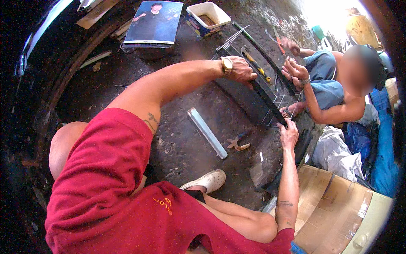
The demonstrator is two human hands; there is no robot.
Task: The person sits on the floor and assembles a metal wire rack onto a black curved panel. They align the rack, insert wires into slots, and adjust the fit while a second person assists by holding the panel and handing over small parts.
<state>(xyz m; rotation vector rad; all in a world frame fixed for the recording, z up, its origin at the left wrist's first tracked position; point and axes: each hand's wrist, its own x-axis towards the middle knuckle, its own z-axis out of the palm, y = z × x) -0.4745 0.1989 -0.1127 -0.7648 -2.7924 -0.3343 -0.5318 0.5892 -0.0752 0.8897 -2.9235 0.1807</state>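
A long flat black bar (269,100) runs slantwise across the upper right, part of a dark frame with thin wire mesh (289,101) at its near end. My left hand (241,69), with a watch on its wrist, is closed round the bar's far part. At the near end my right hand (289,133) pinches the bar between thumb and fingers. Beyond the bar lies a tool with a yellow and black handle (259,70). More thin metal rods (232,39) stick out past my left hand. A second dark bar (266,51) runs roughly parallel, farther right.
A co-worker (325,84) crouches at right, hands close to the frame; red-handled pliers (280,44) are beside them. On the floor lie a pale metal strip (207,133) and a brownish forked piece (239,144). Cardboard (321,207) stands near right, a white tub (215,15) at the back.
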